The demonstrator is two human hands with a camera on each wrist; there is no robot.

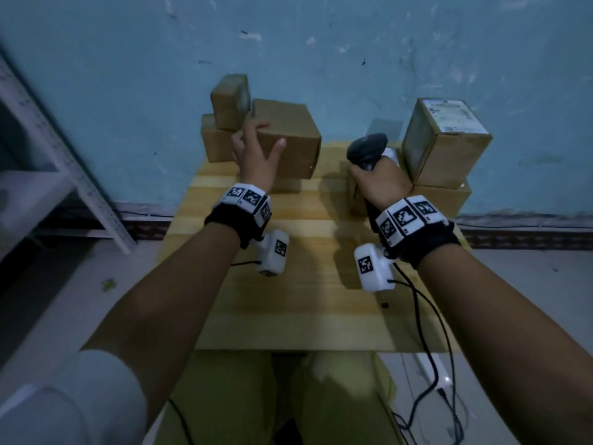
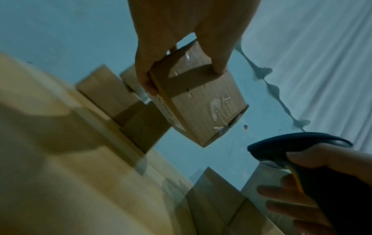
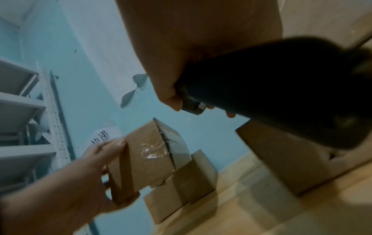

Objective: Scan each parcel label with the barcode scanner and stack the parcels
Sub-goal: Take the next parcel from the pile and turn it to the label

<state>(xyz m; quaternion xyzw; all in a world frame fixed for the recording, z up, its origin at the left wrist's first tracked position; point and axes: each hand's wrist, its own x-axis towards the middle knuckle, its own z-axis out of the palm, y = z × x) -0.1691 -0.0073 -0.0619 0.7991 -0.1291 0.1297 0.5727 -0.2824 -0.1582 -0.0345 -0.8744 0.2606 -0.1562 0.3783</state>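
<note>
The head camera looks steeply down over the pale wooden table [image 1: 288, 284] toward the blue wall, while both wrist cameras look up from close above it, sharing the brown taped cardboard parcel [image 2: 201, 103] held over it.

A small storeroom or packing room is suggested by taped cardboard parcels [image 1: 290, 139] piled on a wooden table [image 1: 288, 284], metal shelving [image 1: 48, 149] and a scuffed blue wall [image 1: 321, 43].

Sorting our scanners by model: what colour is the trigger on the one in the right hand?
Yellow, on a black barcode scanner; the left wrist view shows it best.
</note>
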